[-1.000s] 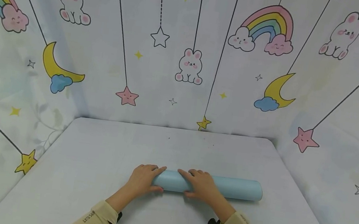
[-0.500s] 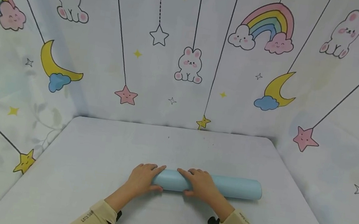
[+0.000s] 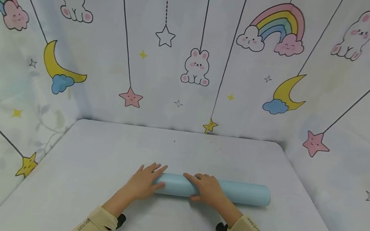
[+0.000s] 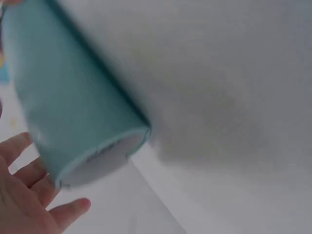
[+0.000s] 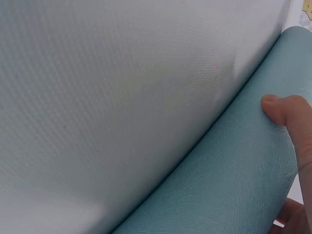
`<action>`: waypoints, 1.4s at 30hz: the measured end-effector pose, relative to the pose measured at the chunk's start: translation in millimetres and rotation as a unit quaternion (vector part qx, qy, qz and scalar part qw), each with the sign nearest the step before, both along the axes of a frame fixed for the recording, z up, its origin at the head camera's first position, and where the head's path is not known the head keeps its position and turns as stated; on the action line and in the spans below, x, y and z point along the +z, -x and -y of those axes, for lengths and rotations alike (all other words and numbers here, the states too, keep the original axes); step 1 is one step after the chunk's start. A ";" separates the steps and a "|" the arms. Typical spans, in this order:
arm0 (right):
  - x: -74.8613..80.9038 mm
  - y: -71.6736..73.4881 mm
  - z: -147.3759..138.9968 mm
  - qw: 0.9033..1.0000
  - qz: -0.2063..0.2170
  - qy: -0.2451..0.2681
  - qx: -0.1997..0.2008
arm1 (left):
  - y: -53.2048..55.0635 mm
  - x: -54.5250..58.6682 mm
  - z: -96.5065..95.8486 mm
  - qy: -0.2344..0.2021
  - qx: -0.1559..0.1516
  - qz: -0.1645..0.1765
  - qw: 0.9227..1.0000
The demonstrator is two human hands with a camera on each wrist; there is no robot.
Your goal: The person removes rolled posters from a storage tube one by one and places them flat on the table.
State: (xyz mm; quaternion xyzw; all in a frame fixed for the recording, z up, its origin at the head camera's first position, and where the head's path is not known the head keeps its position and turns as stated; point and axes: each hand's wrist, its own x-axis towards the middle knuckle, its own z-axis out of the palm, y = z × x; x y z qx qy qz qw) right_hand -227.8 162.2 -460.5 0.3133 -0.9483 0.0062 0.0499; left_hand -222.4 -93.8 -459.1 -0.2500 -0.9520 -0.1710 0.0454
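A light blue rolled mat (image 3: 244, 193) with a leather-like surface lies sideways across the white table. My left hand (image 3: 141, 183) is at its left end, with fingers and thumb spread apart. In the left wrist view that hand's fingers (image 4: 36, 185) extend beside the hollow end of the roll (image 4: 73, 92), whose inner face is pale with small dark marks. Around the middle of the roll my right hand (image 3: 210, 192) holds on, thumb on the near side and fingers over the far side. The right wrist view shows the thumb (image 5: 287, 112) lying on the wrinkled surface.
The white table (image 3: 115, 145) has rounded far corners and a few tiny dark specks near the back. A curtain (image 3: 168, 79) printed with rabbits, stars, moons and rainbows surrounds it at the back and both sides.
My left hand has loosened from the left end, spreading its fingers and shifting slightly left. My right hand and the rolled mat stay in place.
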 end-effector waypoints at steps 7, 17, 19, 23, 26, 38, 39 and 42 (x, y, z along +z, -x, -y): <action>4.9 -1.6 2.2 1.000 0.010 0.002 -0.001 | 1.4 13.5 39.7 -0.253 0.086 0.066 0.961; 1.5 0.7 0.6 1.000 0.003 -0.010 -0.001 | -4.1 17.3 71.8 -0.515 0.095 0.297 0.798; 0.5 1.2 0.4 1.000 0.003 -0.010 0.001 | -5.8 15.8 75.6 -0.549 0.090 0.334 0.761; 0.2 0.9 0.7 1.000 0.011 -0.007 0.000 | -8.0 10.1 81.9 -0.591 0.074 0.392 0.701; 1.2 0.3 1.2 1.000 0.018 -0.006 -0.003 | -7.6 2.5 85.6 -0.608 0.069 0.423 0.668; -0.7 0.7 0.6 1.000 0.011 -0.009 -0.004 | -1.3 -28.1 90.5 -0.618 -0.005 0.522 0.588; -1.0 0.9 0.7 1.000 0.011 -0.009 -0.003 | -1.1 -29.4 89.4 -0.616 -0.008 0.525 0.587; -1.6 1.1 0.2 1.000 0.008 -0.007 -0.003 | -0.4 -31.5 84.3 -0.603 -0.014 0.529 0.597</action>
